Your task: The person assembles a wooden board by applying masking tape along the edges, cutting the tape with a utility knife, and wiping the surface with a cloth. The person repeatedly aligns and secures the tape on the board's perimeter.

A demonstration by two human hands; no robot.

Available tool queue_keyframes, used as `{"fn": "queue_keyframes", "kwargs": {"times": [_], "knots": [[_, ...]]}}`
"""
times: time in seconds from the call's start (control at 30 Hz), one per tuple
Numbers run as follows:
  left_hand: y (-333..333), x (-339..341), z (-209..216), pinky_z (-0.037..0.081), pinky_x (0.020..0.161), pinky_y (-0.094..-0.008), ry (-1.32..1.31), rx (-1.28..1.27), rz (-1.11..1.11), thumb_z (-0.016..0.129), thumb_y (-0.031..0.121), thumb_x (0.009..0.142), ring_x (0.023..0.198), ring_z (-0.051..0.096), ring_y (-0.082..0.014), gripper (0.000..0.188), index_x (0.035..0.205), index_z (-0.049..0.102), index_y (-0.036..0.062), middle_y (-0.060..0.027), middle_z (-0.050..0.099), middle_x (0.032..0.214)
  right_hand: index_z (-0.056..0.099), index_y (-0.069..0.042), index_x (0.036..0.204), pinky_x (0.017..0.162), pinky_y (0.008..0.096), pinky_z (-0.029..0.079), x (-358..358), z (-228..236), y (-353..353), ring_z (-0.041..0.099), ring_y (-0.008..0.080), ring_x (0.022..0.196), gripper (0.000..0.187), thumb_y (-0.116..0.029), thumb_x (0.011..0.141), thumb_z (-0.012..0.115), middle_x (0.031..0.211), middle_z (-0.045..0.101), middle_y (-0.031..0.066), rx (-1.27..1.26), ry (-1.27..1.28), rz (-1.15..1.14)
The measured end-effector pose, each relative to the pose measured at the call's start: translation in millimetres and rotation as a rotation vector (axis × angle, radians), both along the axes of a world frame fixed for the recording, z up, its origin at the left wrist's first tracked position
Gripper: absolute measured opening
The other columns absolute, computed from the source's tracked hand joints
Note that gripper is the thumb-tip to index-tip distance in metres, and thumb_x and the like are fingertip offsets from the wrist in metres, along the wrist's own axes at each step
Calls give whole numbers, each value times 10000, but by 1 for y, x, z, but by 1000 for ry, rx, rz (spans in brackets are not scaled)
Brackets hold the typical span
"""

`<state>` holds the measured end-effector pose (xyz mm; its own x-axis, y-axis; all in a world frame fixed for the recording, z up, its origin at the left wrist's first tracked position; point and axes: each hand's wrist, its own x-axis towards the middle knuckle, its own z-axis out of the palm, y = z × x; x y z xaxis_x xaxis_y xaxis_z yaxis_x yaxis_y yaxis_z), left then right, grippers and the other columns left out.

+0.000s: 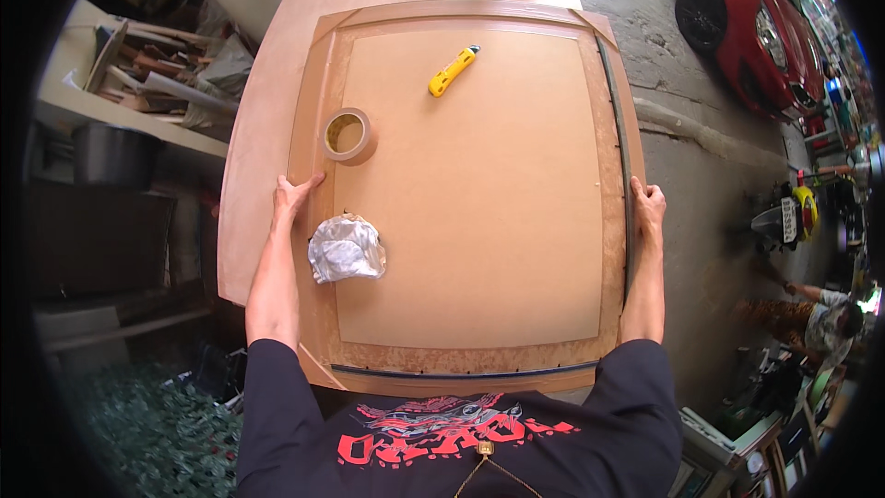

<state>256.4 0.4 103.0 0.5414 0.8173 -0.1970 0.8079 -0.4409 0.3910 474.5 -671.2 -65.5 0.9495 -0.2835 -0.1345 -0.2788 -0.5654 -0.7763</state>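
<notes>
On the pale worktop (253,175), toward its right edge, lies a large brown frame (452,7) with a flat backing board (479,221). The left hand (293,195) grips the frame's left edge, thumb on top, fingers mostly hidden. Just above it sits a tape roll (371,140); below, nearer the near-left corner, a crumpled silver bundle (346,249). A yellow knife (452,72) lies near the far edge, about midway. The right hand (651,207) is curled around the right edge. The step in hand looks like steadying or shifting the frame; moving it would call for even holds and a level frame, since those three things seem loose.
</notes>
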Motion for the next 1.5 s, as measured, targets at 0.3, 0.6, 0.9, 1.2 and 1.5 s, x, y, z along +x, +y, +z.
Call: {"fn": "queue_keyframes", "kwargs": {"times": [0.3, 0.6, 0.9, 1.2, 1.5], "knots": [[10, -6, -24, 435, 1027, -445, -19, 126, 67, 795, 637, 612, 1206, 537, -410, 1019, 1288, 509, -71, -312, 564, 1251, 631, 19, 889, 737, 388, 520, -16, 0, 2, 682, 280, 825, 609, -566, 761, 741, 857, 699, 180, 0, -38, -34], [12, -31, -30, 415, 1056, -424, 72, 116, -30, 814, 542, 607, 1300, 474, -342, 1068, 1429, 401, 1, -247, 472, 1406, 592, 75, 1136, 885, 406, 507, -33, 32, -4, 641, 356, 1073, 745, -537, 746, 762, 1100, 659, 270, 19, 80, 15], [22, -87, -62, 351, 1101, -403, -165, 2, -167, 790, 476, 727, 1347, 410, -357, 1029, 1506, 272, 49, -258, 406, 1455, 639, 35, 993, 776, 364, 525, -31, 33, -12, 686, 259, 880, 642, -520, 711, 795, 929, 705, 189, 109, 112, 5], [-127, -108, -59, 290, 1124, -460, -540, 565, -150, 665, 432, 882, 1346, 372, -391, 758, 1414, 388, -31, -264, 413, 1430, 540, 16, 1138, 743, 340, 517, -21, 26, -15, 628, 198, 915, 666, -452, 750, 814, 1023, 648, 152, 504, 196, 93], [-600, -225, -95, 222, 1138, -493, -366, 299, 638, 744, 309, 839, 1352, 274, -385, 862, 1448, 244, -42, -288, 270, 1446, 57, 36, 1517, 1131, 383, 286, -100, 21, -84, 286, 301, 1424, 930, -449, 937, 598, 1547, 217, 265, 961, 454, 553]]}}
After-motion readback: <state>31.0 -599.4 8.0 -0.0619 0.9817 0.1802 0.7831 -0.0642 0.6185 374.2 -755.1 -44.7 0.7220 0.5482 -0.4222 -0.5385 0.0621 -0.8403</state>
